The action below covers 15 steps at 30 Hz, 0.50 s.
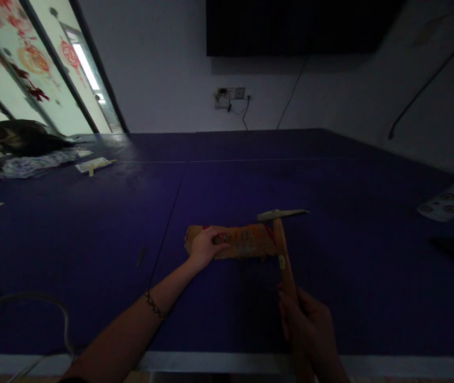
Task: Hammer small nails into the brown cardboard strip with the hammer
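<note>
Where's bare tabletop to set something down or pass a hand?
Widest: beyond the cardboard, toward the wall. Also right of the hammer, short of the patterned cloth. Crowded: left hand on cardboard, right hand with hammer beside it; far left, dark bag.

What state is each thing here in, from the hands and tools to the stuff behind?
Left hand: resting on the cardboard
Right hand: closed around the hammer's handle
Wooden-handled hammer: held, head end away from the person
Cardboard: lying on the table, worn, ragged-edged
Thin nail-like pieces: lying loose
Bracelet: worn on left wrist
Wall-mounted screen: dark
</note>
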### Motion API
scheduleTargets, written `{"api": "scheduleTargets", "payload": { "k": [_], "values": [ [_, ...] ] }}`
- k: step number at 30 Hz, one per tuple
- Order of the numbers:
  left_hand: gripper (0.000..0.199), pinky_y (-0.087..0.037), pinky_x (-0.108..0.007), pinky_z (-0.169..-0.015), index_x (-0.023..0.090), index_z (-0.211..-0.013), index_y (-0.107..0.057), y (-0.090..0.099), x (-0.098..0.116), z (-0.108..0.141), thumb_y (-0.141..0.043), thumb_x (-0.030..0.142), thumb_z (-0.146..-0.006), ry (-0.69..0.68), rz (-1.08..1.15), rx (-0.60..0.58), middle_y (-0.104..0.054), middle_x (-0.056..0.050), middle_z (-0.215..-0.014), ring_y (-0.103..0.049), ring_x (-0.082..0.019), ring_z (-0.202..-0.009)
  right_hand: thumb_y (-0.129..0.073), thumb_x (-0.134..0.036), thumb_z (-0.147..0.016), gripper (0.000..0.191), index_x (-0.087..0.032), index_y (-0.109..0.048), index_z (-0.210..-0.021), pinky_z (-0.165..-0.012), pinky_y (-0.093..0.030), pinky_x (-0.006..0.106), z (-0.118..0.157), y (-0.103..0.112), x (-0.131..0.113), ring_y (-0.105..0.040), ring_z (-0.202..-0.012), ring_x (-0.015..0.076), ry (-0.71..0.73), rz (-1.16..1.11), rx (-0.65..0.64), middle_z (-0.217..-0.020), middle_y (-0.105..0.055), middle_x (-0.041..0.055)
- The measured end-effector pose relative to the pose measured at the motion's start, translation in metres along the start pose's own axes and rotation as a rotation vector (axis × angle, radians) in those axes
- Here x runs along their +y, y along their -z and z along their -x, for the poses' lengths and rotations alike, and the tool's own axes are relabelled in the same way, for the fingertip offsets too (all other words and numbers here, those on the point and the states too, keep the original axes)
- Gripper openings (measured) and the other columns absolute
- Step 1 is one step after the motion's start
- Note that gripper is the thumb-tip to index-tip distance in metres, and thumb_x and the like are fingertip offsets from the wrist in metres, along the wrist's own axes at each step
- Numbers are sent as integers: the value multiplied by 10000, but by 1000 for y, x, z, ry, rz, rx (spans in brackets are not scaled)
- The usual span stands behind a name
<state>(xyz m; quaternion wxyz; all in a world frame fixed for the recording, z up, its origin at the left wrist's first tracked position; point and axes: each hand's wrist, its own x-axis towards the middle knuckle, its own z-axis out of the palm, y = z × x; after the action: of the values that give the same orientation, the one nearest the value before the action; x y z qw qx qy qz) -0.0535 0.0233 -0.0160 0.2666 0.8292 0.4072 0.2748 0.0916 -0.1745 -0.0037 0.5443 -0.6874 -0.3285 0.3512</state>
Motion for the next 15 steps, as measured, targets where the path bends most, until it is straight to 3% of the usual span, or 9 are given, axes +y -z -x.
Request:
{"api": "scheduleTargets", "payload": {
  "k": [7, 15],
  "values": [
    [394, -448, -295, -767, 173, -1029, -554, 0, 3, 6, -675, 291, -673, -20, -67, 22, -641, -38, -922, -589, -188, -860, -559, -470, -662, 321, -153, -529, -623, -242, -305, 179, -2, -4, 2, -425, -244, 82, -108, -18, -6, -398, -443, -68],
    [493, -441, -304, -787, 186, -1098, -497, 6, 6, 13, -690, 276, -654, -37, -108, 11, -643, -42, -937, -578, -199, -890, -572, -462, -669, 350, -163, -462, -522, -255, -305, 171, -5, -5, -1, -423, -250, 74, -91, -59, -11, -372, -427, -67]
  ]
}}
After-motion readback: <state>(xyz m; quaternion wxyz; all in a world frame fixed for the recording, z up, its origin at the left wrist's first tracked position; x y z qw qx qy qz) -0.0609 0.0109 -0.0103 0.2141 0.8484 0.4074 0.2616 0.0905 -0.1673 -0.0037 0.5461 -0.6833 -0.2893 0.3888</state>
